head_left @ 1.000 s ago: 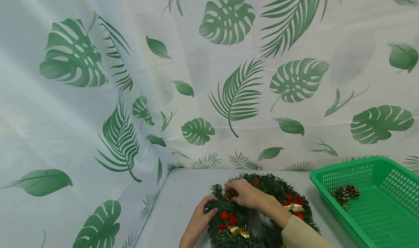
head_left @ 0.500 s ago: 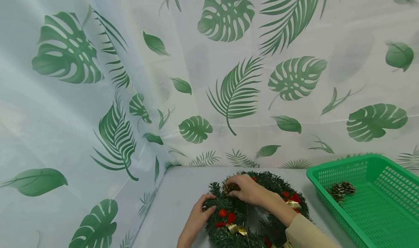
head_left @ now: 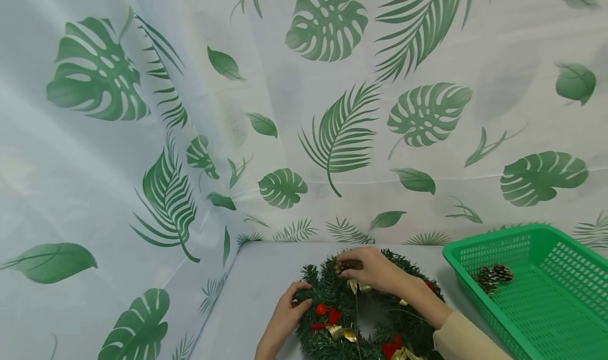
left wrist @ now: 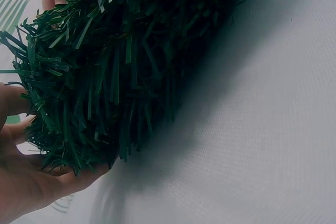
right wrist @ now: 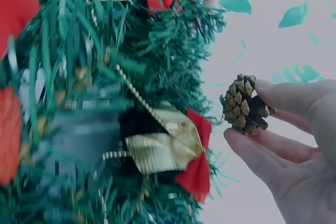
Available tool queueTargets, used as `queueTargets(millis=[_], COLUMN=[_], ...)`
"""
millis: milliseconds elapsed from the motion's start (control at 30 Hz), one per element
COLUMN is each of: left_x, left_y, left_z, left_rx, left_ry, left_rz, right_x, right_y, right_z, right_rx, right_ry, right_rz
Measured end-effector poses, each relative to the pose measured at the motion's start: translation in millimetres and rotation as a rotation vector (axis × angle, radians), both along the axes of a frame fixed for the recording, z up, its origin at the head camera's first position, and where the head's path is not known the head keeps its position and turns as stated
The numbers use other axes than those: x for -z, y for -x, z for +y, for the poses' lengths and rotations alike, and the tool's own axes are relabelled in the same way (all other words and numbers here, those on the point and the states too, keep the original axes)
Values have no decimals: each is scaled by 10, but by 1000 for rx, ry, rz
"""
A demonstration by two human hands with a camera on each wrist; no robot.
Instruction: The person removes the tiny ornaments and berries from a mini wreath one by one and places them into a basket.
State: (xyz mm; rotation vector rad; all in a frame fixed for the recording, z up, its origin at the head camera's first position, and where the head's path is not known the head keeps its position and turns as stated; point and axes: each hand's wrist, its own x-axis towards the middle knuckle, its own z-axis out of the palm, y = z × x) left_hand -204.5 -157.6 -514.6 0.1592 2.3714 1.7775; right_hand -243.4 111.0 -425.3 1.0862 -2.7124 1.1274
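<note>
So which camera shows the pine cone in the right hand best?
The right wrist view: there the pine cone looks big and its scales are clear, as the right hand pinches it. The head view shows it small and partly covered by the hand. The left wrist view doesn't show it.

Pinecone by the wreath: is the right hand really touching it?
Touching. The right wrist view shows the right hand pinching the pinecone in its fingertips.

The left hand [head_left: 286, 313] grips while the right hand [head_left: 374, 269], farther forward, pinches.
</note>
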Motion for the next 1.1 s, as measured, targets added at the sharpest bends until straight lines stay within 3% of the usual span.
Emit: queueTargets(millis=[633, 933, 1100], left_x=[-5, 1, 5], left_y=[-12, -18, -5], left_z=[2, 3, -3], left_rx=[12, 10, 6], left_ry=[-21, -18, -8], left_rz=[-18, -27, -18], right_x=[-141, -160, -201], right_y=[-159, -239, -278], right_z=[730, 1123, 1310], right_rx=[156, 234, 280], right_ry=[52, 92, 75], right_rz=[-36, -147, -158])
